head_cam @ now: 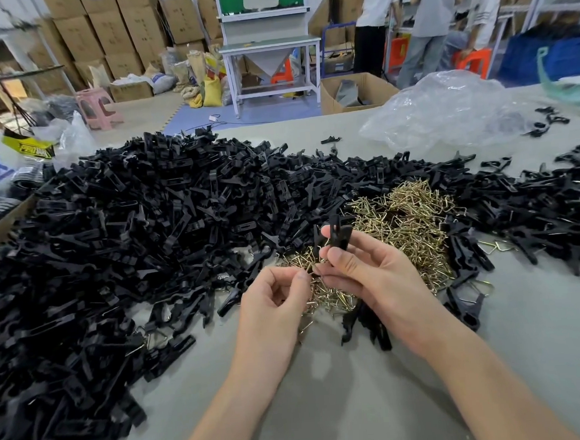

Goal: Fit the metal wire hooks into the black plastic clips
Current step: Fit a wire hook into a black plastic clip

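**Clip and hook meet at the middle of the bench**

A black clip (pixel 335 231) stands nearly upright in the centre of the frame, held above the work surface. The person's right hand (pixel 364 271) grips it between thumb and forefinger, and the other fingers curl loosely beneath. Just to the left, the left hand (pixel 274 298) is closed into a light pinch. Its thumb and forefinger tips nip a thin brass-coloured wire hook (pixel 316 264) that reaches up toward the lower part of the clip. The wire is fine and lies against a background of the same colour, so I cannot tell whether it has entered the clip.

Right behind and below the hands, a pile of wire hooks (pixel 408 218) is spread over the grey bench (pixel 328 399). A huge heap of black clips (pixel 128 231) fills the left half of the frame and curves round behind the hooks to the right edge. A few clips with wire loops already in them (pixel 469 298) lie on the bench just right of the right wrist. Several more black pieces lie under that hand.

A crumpled clear plastic bag (pixel 446 112) sits on the bench in the upper right. Beyond the bench edge there is an open cardboard box (pixel 355 91) and a white-framed workstation (pixel 270 49) at the upper centre. A pink stool (pixel 97 108) stands at the upper left, with stacked cartons (pixel 114 32) against the back wall. Three people (pixel 438 10) stand at the upper right, beside orange stools (pixel 473 61).
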`<state>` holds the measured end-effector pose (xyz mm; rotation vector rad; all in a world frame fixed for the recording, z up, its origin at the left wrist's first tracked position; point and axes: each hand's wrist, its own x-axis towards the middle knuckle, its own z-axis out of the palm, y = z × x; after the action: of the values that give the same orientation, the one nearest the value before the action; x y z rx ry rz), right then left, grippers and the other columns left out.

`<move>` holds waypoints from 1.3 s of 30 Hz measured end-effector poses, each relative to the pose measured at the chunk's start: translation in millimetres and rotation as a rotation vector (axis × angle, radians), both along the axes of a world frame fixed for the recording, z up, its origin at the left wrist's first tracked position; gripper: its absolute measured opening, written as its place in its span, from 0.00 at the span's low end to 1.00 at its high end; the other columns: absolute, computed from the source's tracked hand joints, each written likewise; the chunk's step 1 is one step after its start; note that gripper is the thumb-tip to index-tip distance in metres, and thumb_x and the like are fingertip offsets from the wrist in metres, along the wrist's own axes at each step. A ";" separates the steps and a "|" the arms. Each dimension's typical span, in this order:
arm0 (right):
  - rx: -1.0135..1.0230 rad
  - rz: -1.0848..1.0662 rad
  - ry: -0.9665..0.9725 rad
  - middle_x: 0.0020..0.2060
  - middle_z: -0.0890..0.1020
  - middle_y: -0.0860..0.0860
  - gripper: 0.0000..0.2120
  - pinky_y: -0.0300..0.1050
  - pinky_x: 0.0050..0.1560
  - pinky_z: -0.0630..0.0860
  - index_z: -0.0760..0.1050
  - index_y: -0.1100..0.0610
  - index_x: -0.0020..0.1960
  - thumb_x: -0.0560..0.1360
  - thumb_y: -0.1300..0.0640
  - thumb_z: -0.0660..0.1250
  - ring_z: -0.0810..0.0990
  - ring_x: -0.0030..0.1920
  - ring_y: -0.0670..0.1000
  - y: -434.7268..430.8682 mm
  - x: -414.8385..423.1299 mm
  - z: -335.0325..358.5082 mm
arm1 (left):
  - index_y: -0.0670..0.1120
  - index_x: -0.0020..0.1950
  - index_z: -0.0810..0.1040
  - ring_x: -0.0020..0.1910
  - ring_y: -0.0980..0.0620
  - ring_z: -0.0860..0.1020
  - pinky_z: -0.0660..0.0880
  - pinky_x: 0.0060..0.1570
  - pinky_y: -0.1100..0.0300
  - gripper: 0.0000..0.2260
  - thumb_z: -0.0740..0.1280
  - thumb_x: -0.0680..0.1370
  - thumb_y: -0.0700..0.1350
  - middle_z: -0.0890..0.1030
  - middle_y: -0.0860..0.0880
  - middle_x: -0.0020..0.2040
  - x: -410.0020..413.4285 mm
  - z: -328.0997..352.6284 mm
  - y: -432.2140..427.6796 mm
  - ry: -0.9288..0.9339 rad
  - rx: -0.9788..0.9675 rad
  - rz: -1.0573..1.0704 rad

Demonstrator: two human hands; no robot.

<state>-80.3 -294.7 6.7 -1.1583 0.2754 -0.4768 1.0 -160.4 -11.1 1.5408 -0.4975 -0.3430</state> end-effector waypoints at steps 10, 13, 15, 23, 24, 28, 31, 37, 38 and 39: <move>0.202 0.060 -0.079 0.49 0.85 0.56 0.16 0.43 0.55 0.82 0.85 0.57 0.57 0.69 0.61 0.74 0.86 0.53 0.54 2.9 3.1 -1.6 | 0.63 0.57 0.76 0.41 0.61 0.81 0.73 0.39 0.72 0.09 0.65 0.82 0.48 0.81 0.64 0.45 -3.6 -2.0 6.0 -0.552 0.216 0.002; 0.166 0.039 -0.065 0.48 0.85 0.55 0.16 0.42 0.54 0.82 0.85 0.55 0.56 0.68 0.59 0.75 0.86 0.53 0.54 2.5 3.7 -4.2 | 0.63 0.56 0.77 0.40 0.64 0.80 0.73 0.38 0.72 0.07 0.60 0.81 0.56 0.81 0.66 0.45 -3.6 -2.3 7.4 -0.635 0.229 0.050; 0.071 0.011 -0.057 0.48 0.85 0.52 0.19 0.42 0.55 0.81 0.85 0.51 0.56 0.65 0.55 0.78 0.86 0.53 0.53 2.3 3.1 -4.6 | 0.62 0.54 0.77 0.41 0.63 0.80 0.72 0.39 0.71 0.05 0.62 0.81 0.55 0.81 0.63 0.45 -1.9 -3.6 7.1 -0.659 0.254 0.066; -0.575 -0.249 0.139 0.52 0.83 0.40 0.18 0.30 0.56 0.74 0.80 0.43 0.62 0.75 0.58 0.75 0.81 0.54 0.39 1.0 2.9 -9.8 | 0.57 0.49 0.83 0.42 0.60 0.81 0.73 0.41 0.73 0.05 0.68 0.81 0.48 0.84 0.57 0.43 1.4 12.6 10.0 -0.242 -0.020 0.213; -0.641 -0.262 0.149 0.52 0.81 0.38 0.19 0.30 0.57 0.72 0.79 0.40 0.61 0.75 0.58 0.75 0.80 0.56 0.38 2.1 2.9 -11.5 | 0.55 0.48 0.84 0.40 0.60 0.81 0.73 0.40 0.73 0.05 0.68 0.80 0.47 0.85 0.56 0.42 2.2 14.3 10.7 -0.164 -0.060 0.208; -0.891 -0.272 0.169 0.50 0.77 0.39 0.21 0.27 0.57 0.69 0.79 0.45 0.66 0.75 0.59 0.74 0.78 0.55 0.40 6.4 2.3 -16.7 | 0.49 0.48 0.85 0.40 0.59 0.82 0.76 0.42 0.70 0.05 0.69 0.80 0.45 0.86 0.51 0.41 5.4 15.6 12.4 0.049 -0.167 0.153; -1.023 -0.274 0.149 0.52 0.77 0.39 0.22 0.25 0.56 0.68 0.77 0.47 0.67 0.75 0.60 0.74 0.77 0.55 0.37 9.4 1.8 -19.1 | 0.47 0.47 0.85 0.39 0.59 0.82 0.76 0.39 0.71 0.05 0.69 0.79 0.43 0.86 0.50 0.42 3.5 12.8 9.6 0.112 -0.163 0.136; -1.058 -0.243 0.116 0.51 0.78 0.36 0.18 0.30 0.55 0.72 0.76 0.43 0.58 0.74 0.58 0.76 0.78 0.53 0.39 12.4 2.2 -22.1 | 0.49 0.50 0.83 0.43 0.55 0.85 0.81 0.42 0.62 0.04 0.68 0.81 0.44 0.87 0.51 0.44 0.8 7.2 5.5 0.093 -0.100 0.139; -1.058 -0.250 0.110 0.51 0.78 0.36 0.17 0.29 0.54 0.72 0.77 0.44 0.58 0.73 0.57 0.77 0.78 0.53 0.39 12.1 2.4 -22.1 | 0.48 0.51 0.83 0.45 0.54 0.85 0.80 0.45 0.62 0.04 0.68 0.81 0.44 0.87 0.51 0.44 0.7 6.8 5.3 0.084 -0.096 0.149; -1.054 -0.255 0.105 0.50 0.78 0.36 0.17 0.29 0.54 0.72 0.77 0.44 0.57 0.73 0.57 0.77 0.78 0.53 0.39 12.1 2.5 -21.8 | 0.48 0.52 0.82 0.45 0.53 0.85 0.80 0.45 0.63 0.04 0.68 0.81 0.44 0.87 0.51 0.44 0.8 6.5 5.1 0.078 -0.095 0.163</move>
<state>-77.8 -282.6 -15.1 -2.1936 0.2653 -0.8285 1.8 -155.4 -4.6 1.4589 -0.3205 -0.2487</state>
